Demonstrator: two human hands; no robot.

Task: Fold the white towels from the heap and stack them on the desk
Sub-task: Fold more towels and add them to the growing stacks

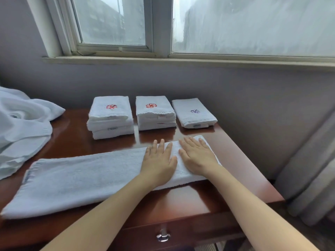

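- White terry, doubled lengthwise: the towel I'm folding (81,178) lies as a long strip across the front of the wooden desk (235,169), its right end near the desk's right edge.
- My left hand (158,160) and right hand (196,156) rest side by side on that right end. The fingers (161,144) are straight, slightly spread and grip nothing. I judge I'm pressing the pile flat so the next crosswise fold lands square.
- The unfolded heap (21,124) sits at the desk's left end, close enough to draw from.
- Finished work lines the back by the wall: a left stack (110,118), a middle stack (155,115) and a single folded towel (194,113). Emblems face up, probably so they match.
- The emblems are red pinwheels on both stacks and a dark blue one on the single towel. The small sewn tags on the front edges are too small to read.
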